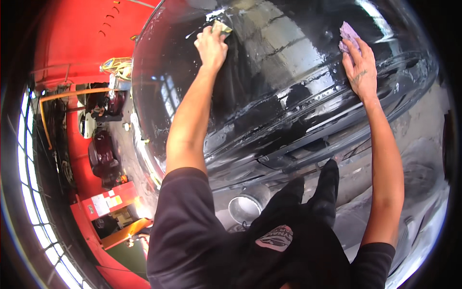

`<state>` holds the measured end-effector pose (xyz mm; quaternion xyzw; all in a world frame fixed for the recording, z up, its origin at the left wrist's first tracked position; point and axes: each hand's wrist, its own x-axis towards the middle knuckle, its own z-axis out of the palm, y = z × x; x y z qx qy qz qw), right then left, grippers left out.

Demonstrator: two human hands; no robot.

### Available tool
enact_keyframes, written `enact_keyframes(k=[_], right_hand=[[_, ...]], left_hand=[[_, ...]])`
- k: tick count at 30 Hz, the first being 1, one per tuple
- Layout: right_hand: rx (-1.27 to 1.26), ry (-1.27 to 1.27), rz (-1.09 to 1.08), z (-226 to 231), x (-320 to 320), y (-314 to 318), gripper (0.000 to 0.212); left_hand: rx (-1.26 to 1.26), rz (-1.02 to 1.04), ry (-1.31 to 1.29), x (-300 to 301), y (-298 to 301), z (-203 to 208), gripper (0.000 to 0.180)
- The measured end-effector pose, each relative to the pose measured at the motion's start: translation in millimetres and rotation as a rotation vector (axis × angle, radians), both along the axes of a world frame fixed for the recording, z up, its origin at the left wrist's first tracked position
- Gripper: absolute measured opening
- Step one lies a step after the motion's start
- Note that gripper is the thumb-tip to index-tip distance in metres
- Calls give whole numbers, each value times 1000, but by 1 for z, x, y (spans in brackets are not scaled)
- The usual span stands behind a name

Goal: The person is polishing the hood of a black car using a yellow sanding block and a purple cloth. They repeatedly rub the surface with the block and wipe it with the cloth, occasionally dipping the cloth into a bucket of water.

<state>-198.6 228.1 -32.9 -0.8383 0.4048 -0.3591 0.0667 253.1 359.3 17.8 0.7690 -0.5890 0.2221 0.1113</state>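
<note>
A glossy black car body panel (255,72) spreads before me, wet and streaked, with bright reflections across it. On its far left part, my left hand (212,46) presses a small yellowish pad (222,27) against the surface, fingers closed round it. Whether this pad is folded abrasive paper or a sponge I cannot tell. Over at the right, my right hand (361,67) grips a crumpled purple cloth (348,34) with its fingers, resting it on the panel. Whitish residue and drops show near my left hand and along the panel's lower edge.
Below the car's edge, a white-grey bucket (244,208) stands on the floor by my legs. Along the left are a red wall (86,33), an orange bar frame (72,92), a dark red car part (103,154) and a red cabinet (108,202) with papers on it.
</note>
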Motion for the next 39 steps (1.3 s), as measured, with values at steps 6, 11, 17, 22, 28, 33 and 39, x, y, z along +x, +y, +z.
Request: enact_keyframes(k=[6, 11, 17, 22, 28, 33, 39], right_hand=[[-57, 51, -99, -2, -31, -13, 41], [-47, 44, -57, -3, -17, -8, 41], [-63, 42, -67, -13, -29, -15, 41], [-85, 92, -112, -10, -21, -10, 42], [-58, 81, -55, -10, -11, -10, 41], [-77, 75, -34, -20, -39, -27, 42], [-65, 113, -61, -14, -26, -18, 42]], left_hand=[[93, -300, 222, -75, 191, -16, 58], [16, -482, 184, -134, 142, -13, 64], [36, -538, 177, -165, 96, -7, 64], [132, -356, 140, -60, 280, 5, 65], [-4, -495, 176, -165, 109, -9, 74], [38, -543, 197, -116, 171, -4, 61], [127, -437, 199, -62, 253, -5, 64]])
